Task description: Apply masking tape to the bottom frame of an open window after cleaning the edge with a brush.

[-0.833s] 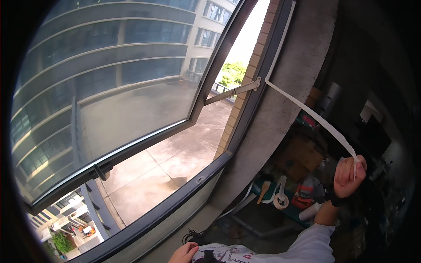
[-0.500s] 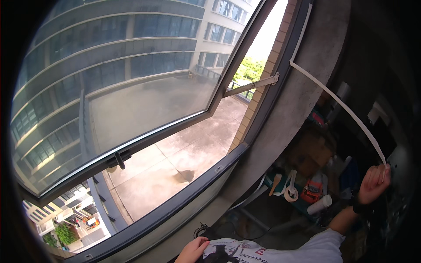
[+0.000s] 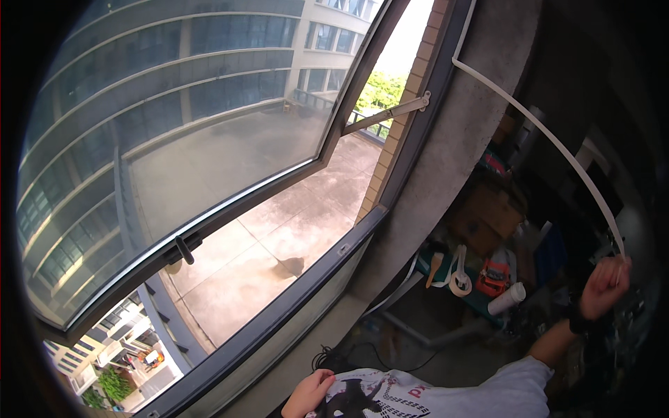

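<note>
My right hand (image 3: 603, 285) is raised at the far right, its fingers pinched on the end of a long white strip (image 3: 557, 143). The strip arcs away from the hand to the dark window frame (image 3: 433, 90), bends sharply there and runs on up along its inner edge. Between bend and hand it hangs free in a curve. My left hand (image 3: 310, 393) is low in front of my shirt, fingers curled together; whether they hold anything is hidden.
The window sash (image 3: 237, 212) stands tilted outward on a metal stay arm (image 3: 390, 115), its handle (image 3: 184, 249) at the lower edge. Below right, a tape roll (image 3: 460, 283), a brush-like tool (image 3: 435, 268), an orange-red object (image 3: 493, 277) and a white cylinder (image 3: 506, 298) lie together.
My right hand has moved slightly right, still pinching the strip, which bows in a smoother, wider curve. The view has shifted a little; my left hand stays low by my shirt.
</note>
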### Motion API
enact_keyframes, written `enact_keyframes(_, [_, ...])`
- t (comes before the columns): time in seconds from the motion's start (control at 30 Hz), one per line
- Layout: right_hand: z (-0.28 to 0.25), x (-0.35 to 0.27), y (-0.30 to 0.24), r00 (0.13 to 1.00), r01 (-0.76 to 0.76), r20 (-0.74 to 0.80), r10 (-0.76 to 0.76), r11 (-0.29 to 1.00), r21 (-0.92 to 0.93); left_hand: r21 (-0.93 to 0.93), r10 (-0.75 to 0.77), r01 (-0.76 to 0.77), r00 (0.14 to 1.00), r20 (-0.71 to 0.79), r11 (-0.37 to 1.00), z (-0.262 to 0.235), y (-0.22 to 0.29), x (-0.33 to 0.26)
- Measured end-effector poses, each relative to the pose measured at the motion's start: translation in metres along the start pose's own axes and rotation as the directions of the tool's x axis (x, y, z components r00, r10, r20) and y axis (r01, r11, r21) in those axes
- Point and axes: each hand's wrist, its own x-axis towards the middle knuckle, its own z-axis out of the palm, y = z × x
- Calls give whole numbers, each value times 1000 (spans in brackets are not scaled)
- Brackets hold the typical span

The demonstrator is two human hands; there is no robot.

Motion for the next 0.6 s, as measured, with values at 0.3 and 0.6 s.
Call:
enact_keyframes(0.3, [-11,-10,-9,993,59,100,-62,998,32,-57,-106,105,994,-8,993,1,10,-3])
enact_keyframes(0.6, [-20,-19,-37,980,12,195,-44,987,161,-73,-101,101,995,-2,992,0,13,-3])
